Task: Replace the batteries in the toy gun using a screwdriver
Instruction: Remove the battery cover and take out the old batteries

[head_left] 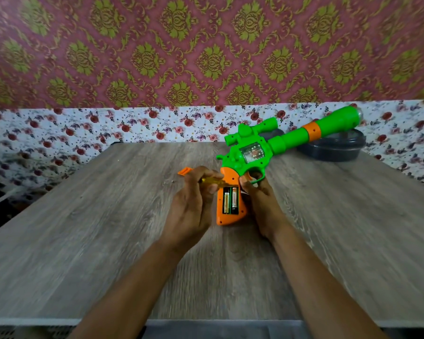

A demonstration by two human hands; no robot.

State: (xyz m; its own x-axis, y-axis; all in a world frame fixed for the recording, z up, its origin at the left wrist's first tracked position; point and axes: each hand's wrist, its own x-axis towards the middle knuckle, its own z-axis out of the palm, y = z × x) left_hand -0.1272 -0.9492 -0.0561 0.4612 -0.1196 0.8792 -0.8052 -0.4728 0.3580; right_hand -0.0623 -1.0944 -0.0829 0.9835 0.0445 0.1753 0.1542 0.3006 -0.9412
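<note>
A green toy gun (274, 143) with an orange grip (230, 216) lies on the wooden table (108, 216), barrel pointing to the far right. The battery compartment in the grip stands uncovered, with two batteries (230, 200) inside. My left hand (194, 201) grips a yellow-handled screwdriver (209, 181), its tip toward the top of the compartment. My right hand (257, 194) holds the gun at the trigger guard and grip. The orange battery cover (184, 171) lies on the table just behind my left hand. A small screw (173, 181) lies nearby.
A dark round lidded container (333, 149) stands at the table's far right, under the gun's barrel. A floral cloth (83, 128) covers the surface behind the table. A patterned wall rises at the back.
</note>
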